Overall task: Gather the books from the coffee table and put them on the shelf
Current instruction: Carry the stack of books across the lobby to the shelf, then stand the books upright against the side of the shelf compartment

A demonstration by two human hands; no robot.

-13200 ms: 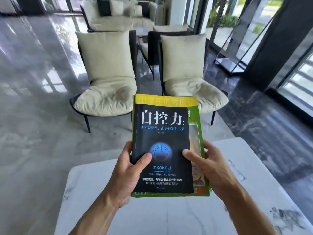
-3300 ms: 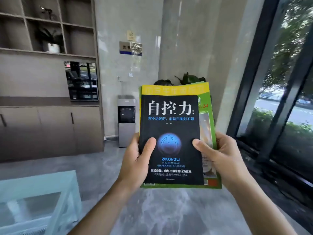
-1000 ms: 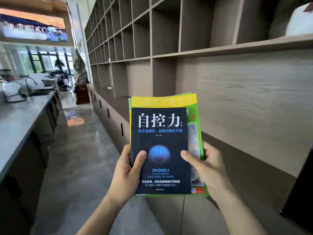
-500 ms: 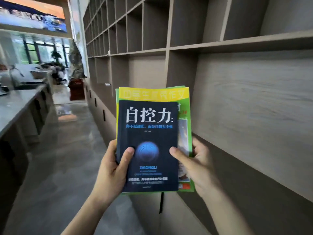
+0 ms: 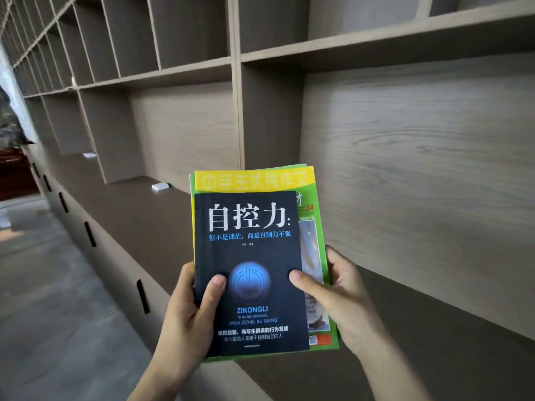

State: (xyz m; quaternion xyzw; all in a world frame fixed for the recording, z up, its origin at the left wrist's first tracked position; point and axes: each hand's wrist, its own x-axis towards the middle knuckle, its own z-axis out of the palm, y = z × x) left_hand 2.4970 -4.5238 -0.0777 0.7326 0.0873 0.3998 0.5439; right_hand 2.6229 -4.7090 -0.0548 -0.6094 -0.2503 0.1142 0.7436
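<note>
I hold a stack of books upright in front of me with both hands. On top is a black book [image 5: 249, 256] with white characters and a blue glowing symbol. Behind it sits a yellow-topped book [image 5: 254, 180], and behind that a green magazine [image 5: 314, 227]. My left hand [image 5: 185, 311] grips the stack's left edge, thumb on the black cover. My right hand [image 5: 338, 296] grips the right edge, thumb also on the cover. The stack hangs just in front of the wooden shelf [image 5: 289, 53], over its brown counter ledge [image 5: 139, 209].
The shelf wall runs from far left to right in many open cubbies [image 5: 185, 27]. Below the ledge are cabinet doors with slot handles [image 5: 142, 296]. Two small white objects [image 5: 160, 186] lie on the ledge. Grey polished floor [image 5: 43, 299] spreads at the left.
I have turned more squarely towards the shelf and come closer. The stack stays gripped the same way in both hands. The counter and room at the left have left the view.
</note>
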